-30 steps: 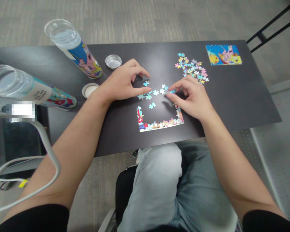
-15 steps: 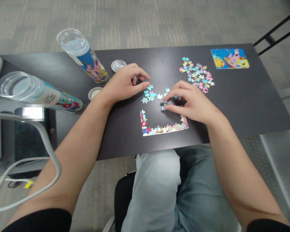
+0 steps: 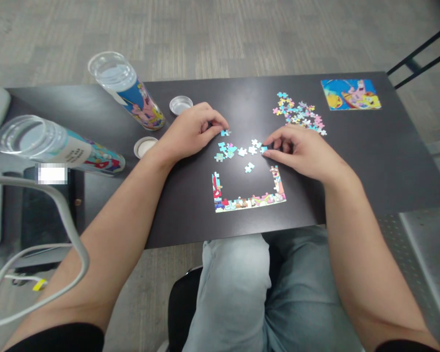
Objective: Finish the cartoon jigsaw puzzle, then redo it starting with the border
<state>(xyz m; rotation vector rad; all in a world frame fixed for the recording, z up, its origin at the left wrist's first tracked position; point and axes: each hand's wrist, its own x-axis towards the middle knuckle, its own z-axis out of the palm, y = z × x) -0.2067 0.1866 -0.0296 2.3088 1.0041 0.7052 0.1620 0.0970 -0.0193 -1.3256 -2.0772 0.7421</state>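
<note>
My left hand [image 3: 190,132] rests on the black table [image 3: 370,161] with its fingers curled, and its thumb and forefinger pinch a blue puzzle piece [image 3: 225,132]. My right hand [image 3: 304,152] lies to the right with its fingers drawn together, the tips on another blue piece [image 3: 264,149]. Between the hands lie several loose blue pieces [image 3: 238,150], and one single piece [image 3: 249,167] lies lower down. Below them sits a partly built puzzle border [image 3: 247,199], with its bottom edge and both lower corners joined.
A pile of mixed pieces [image 3: 298,115] and a cartoon reference picture [image 3: 350,94] lie at the far right. Two clear printed tubes [image 3: 132,95] [image 3: 58,144] lie at the left, with two round lids [image 3: 181,104] [image 3: 145,145] near them. A white cable [image 3: 58,230] loops at the lower left.
My right hand has drawn back up and to the right, leaving one blue piece above the border. My left hand's fingertips have closed on the topmost blue piece. The camera has tilted slightly.
</note>
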